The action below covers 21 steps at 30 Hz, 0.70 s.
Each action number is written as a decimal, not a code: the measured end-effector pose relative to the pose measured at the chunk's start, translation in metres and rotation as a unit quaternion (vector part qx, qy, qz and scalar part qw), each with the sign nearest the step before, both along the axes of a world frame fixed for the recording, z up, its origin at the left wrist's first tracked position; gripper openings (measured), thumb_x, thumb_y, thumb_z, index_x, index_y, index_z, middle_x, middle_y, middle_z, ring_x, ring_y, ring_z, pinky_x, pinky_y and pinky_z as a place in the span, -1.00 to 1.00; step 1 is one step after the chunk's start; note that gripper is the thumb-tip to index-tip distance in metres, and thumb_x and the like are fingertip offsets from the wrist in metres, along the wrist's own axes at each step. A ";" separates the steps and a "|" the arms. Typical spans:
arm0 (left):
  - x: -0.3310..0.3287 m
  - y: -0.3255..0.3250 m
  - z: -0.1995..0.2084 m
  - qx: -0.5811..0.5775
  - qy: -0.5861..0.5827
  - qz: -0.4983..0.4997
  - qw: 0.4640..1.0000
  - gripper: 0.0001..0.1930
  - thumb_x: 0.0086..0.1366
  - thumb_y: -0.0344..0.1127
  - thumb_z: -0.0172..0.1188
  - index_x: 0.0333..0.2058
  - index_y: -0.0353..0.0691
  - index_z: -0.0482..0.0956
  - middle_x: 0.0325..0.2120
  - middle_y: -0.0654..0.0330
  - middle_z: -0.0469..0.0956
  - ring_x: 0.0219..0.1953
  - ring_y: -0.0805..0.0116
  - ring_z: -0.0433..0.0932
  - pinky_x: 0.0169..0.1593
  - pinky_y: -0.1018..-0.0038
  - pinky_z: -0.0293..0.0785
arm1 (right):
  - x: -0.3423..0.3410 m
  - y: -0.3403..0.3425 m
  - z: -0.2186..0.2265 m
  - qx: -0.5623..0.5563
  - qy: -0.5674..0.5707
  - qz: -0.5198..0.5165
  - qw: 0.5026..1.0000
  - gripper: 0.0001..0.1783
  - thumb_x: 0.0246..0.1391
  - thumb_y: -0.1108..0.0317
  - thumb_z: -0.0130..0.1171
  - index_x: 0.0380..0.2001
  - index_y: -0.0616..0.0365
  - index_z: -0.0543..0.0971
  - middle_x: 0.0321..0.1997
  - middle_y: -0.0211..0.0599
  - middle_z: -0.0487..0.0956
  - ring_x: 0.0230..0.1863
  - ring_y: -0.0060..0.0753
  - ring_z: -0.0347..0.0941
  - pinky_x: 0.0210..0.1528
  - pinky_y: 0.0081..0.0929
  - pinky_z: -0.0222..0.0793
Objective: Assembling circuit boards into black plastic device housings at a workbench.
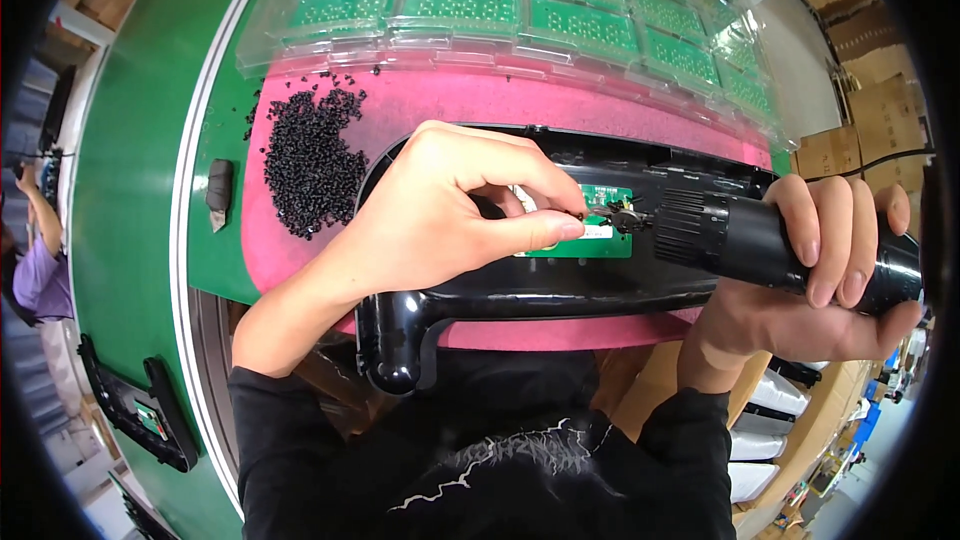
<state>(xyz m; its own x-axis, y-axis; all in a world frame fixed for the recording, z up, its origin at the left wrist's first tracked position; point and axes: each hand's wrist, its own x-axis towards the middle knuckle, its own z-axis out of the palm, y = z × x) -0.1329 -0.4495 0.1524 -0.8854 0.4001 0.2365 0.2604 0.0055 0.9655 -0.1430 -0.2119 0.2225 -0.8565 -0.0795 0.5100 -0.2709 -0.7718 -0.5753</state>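
My right hand (832, 250) is wrapped round a thick black electric screwdriver (735, 235) that points left. Several small dark screws (632, 220) seem to cling in a cluster around its tip. My left hand (450, 205) has thumb and forefinger pinched together beside that tip, on what looks like a tiny dark screw (578, 217), mostly hidden. Beneath both hands lies a long black plastic housing (560, 302) with a rounded arm at its near left corner. Inside it sits a green circuit board (612, 248), partly covered by my left hand and the tip.
A heap of small black screws (312, 165) lies on the pink mat (420, 90), left of the housing. Clear plastic trays (460, 10) of green boards stand behind. A small dark wrapped piece (219, 185) and another housing (180, 435) are at left. A person (45, 275) works far left.
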 end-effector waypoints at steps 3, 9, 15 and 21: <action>0.000 0.000 0.000 0.013 -0.014 0.001 1.000 -0.86 0.09 -0.61 0.38 -0.32 -0.37 0.70 -0.40 0.13 0.68 -0.39 0.48 0.63 -0.35 0.61 0.52 | 0.001 0.000 -0.002 0.015 -0.011 0.000 1.000 -0.57 -0.02 0.08 0.28 -0.22 0.05 0.35 -0.62 -0.61 0.39 -0.62 -0.67 0.32 -0.32 -0.57 0.29; -0.001 0.003 -0.001 -0.012 0.018 0.014 1.000 -0.86 0.10 -0.60 0.38 -0.31 -0.36 0.70 -0.40 0.12 0.68 -0.39 0.47 0.63 -0.35 0.61 0.52 | 0.005 -0.003 -0.006 0.006 -0.014 -0.009 1.000 -0.53 -0.07 0.10 0.35 -0.21 0.03 0.35 -0.63 -0.61 0.39 -0.62 -0.66 0.32 -0.32 -0.55 0.30; -0.004 0.003 -0.007 -0.036 0.064 0.002 0.997 -0.89 0.16 -0.60 0.32 -0.30 -0.40 0.67 -0.40 0.08 0.67 -0.40 0.40 0.65 -0.34 0.57 0.55 | 0.004 -0.010 -0.011 0.028 0.028 -0.009 0.999 -0.50 -0.10 0.06 0.36 -0.19 0.04 0.38 -0.63 -0.61 0.41 -0.63 -0.66 0.33 -0.32 -0.56 0.31; -0.005 0.003 -0.007 -0.057 0.050 -0.010 0.997 -0.90 0.19 -0.63 0.27 -0.30 -0.42 0.64 -0.43 0.06 0.66 -0.41 0.34 0.68 -0.34 0.53 0.57 | -0.002 -0.013 -0.015 0.032 0.035 0.013 0.999 -0.46 -0.13 0.03 0.36 -0.15 0.09 0.43 -0.64 -0.58 0.43 -0.65 -0.62 0.34 -0.37 -0.55 0.32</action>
